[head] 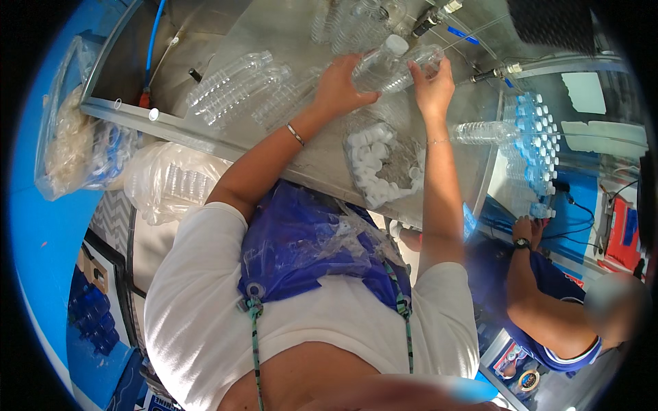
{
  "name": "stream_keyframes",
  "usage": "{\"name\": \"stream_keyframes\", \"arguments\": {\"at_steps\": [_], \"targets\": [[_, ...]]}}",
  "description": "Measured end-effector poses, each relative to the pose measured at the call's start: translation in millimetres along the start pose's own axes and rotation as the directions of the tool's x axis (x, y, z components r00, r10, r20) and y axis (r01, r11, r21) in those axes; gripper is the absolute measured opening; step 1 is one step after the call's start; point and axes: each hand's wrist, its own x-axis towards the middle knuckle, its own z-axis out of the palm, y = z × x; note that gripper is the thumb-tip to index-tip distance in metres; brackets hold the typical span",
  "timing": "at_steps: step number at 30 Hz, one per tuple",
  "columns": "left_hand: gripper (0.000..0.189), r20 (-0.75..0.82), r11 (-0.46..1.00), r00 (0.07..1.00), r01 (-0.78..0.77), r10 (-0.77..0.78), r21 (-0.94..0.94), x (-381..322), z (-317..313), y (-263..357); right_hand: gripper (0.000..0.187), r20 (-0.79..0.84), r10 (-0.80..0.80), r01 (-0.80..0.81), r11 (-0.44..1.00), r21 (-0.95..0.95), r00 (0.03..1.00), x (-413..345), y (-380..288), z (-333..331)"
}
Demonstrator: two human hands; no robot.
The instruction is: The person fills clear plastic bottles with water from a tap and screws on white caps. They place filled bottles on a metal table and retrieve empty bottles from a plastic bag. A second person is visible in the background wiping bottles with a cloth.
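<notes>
My left hand [336, 87] is curled around a clear plastic bottle [378, 64] with a white cap. Right beside it, my right hand [435, 90] has its thumb and fingers about the neck end of a second clear bottle [414, 64]. Whether that one has a cap is hard to make out. Below and between my forearms, a clear plastic bag of white bottle caps [379, 154] lies on the metal worktop [313, 159]. Several clear bottles [231, 79] lie on their sides left of my left hand, and more bottles [354, 23] are grouped beyond both hands.
Valves on thin tubes [432, 20] [496, 73] hang at the far right. One bottle [483, 132] lies right of my forearm, near rows of capped bottles [534, 138]. A co-worker's hand [524, 231] reaches those rows. A bag of bottles [177, 180] sits below the worktop's left edge.
</notes>
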Motion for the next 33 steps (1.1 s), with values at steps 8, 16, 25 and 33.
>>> {"name": "stream_keyframes", "arguments": {"at_steps": [8,16,25,33], "targets": [[0.086,0.417,0.872,0.88,0.375,-0.228,-0.314,-16,-24,34,0.06,-0.139,-0.017,0.018,1.0,0.006,0.99,-10,-18,-6],[0.066,0.817,0.251,0.543,0.778,0.192,-0.576,-33,-43,76,0.031,0.294,-0.022,-0.294,-0.022,0.956,0.956,-50,-56,-34],[0.06,0.914,0.281,0.306,0.883,0.265,-0.377,-27,-66,87,0.027,0.17,-0.118,0.021,0.875,0.484,0.978,-54,-58,-102],[0.075,0.906,0.615,0.359,0.67,0.222,-0.416,-16,-66,106,0.041,0.297,-0.208,0.142,0.963,0.229,0.932,-45,-73,-126]]}}
